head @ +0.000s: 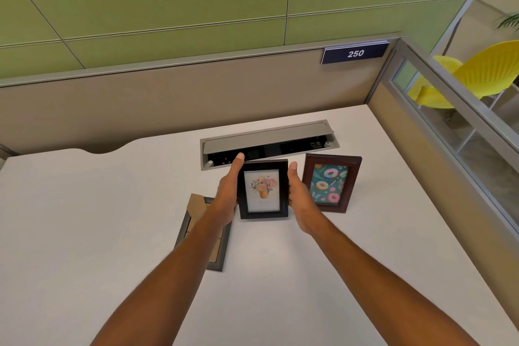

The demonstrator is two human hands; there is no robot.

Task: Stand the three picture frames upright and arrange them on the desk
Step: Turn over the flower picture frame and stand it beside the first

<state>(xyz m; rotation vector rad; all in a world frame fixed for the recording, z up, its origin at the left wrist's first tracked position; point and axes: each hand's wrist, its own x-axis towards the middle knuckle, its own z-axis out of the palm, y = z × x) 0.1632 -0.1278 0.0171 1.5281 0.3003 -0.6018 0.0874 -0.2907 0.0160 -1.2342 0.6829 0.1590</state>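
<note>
A black frame [263, 189] with a flower picture stands upright in the middle of the white desk [84, 205]. My left hand [227, 194] grips its left edge and my right hand [298, 199] its right edge. Just to the right, a dark red-brown frame [331, 182] with a doughnut picture stands upright on its own. A grey frame [196, 227] lies face down at the left, its cardboard back and stand showing, partly hidden under my left forearm.
An open cable tray [269, 143] with a raised grey lid is sunk into the desk just behind the frames. Beige partition walls [168, 104] close the desk at the back and right. A "250" sign [355, 53] hangs on the back partition.
</note>
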